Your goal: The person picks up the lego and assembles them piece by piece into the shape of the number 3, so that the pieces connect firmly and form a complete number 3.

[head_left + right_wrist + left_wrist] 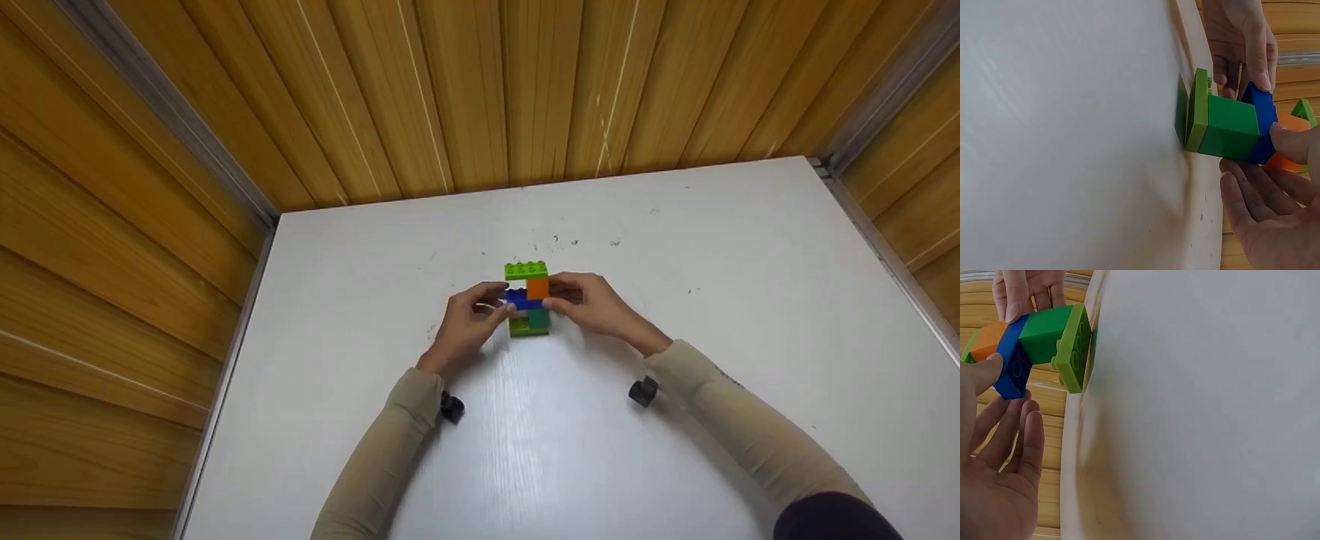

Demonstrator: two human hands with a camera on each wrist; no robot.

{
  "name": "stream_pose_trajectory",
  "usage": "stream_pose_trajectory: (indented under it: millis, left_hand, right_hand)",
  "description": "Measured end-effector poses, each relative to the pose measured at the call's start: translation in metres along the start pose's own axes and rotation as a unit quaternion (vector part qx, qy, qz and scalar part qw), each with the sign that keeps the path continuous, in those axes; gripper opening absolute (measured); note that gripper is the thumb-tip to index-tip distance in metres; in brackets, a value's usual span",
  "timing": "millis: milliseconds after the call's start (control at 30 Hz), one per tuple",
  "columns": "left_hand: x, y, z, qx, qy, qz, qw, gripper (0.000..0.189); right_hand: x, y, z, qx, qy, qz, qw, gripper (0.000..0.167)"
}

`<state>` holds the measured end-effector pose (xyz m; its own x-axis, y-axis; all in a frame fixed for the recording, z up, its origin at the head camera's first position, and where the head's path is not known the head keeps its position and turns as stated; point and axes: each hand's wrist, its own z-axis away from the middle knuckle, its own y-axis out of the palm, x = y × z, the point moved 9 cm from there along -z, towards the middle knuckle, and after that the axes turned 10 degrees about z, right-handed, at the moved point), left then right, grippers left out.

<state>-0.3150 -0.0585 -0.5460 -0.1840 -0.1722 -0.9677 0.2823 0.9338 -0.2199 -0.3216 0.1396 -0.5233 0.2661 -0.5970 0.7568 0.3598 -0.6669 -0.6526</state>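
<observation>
Between both hands at the table's middle stands an upright stack of toy building blocks (pixel 537 316). Its base is a light green block (pixel 1076 351), standing on or close over the tabletop. Above come a dark green block (pixel 1230 125), a blue block (pixel 531 304), an orange block (pixel 538 289) and a light green studded block (pixel 526 271) on top. The left hand (pixel 469 319) pinches the blue block's left end, thumb in front and fingers behind. From the right, the right hand (pixel 596 304) holds the stack, its thumb on the blue block and its fingers partly hidden behind.
The white tabletop (pixel 360 247) has small dark marks beyond the stack. Wood-patterned panels (pixel 465 90) rise behind it and at both sides. A small black device (pixel 452 407) sits at the left wrist, another black device (pixel 643 391) at the right.
</observation>
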Motion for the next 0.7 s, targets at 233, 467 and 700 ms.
stream_pose_trajectory:
  millis: [233,467,700]
  left_hand:
    - [0.0,0.009,-0.01,-0.015,-0.014,0.019,0.9996,0.041]
    - [0.002,0.016,-0.021,-0.017,-0.028,0.025,0.9991,0.038]
    - [0.005,0.022,-0.03,-0.018,-0.028,-0.009,0.9994,0.038]
  right_hand:
    - [-0.011,-0.009,-0.001,-0.017,0.024,-0.001,0.9996,0.047]
    - [-0.024,-0.016,-0.004,-0.028,0.052,-0.007,0.9982,0.048]
    - [-0.034,-0.019,-0.008,-0.032,0.074,-0.008,0.9967,0.053]
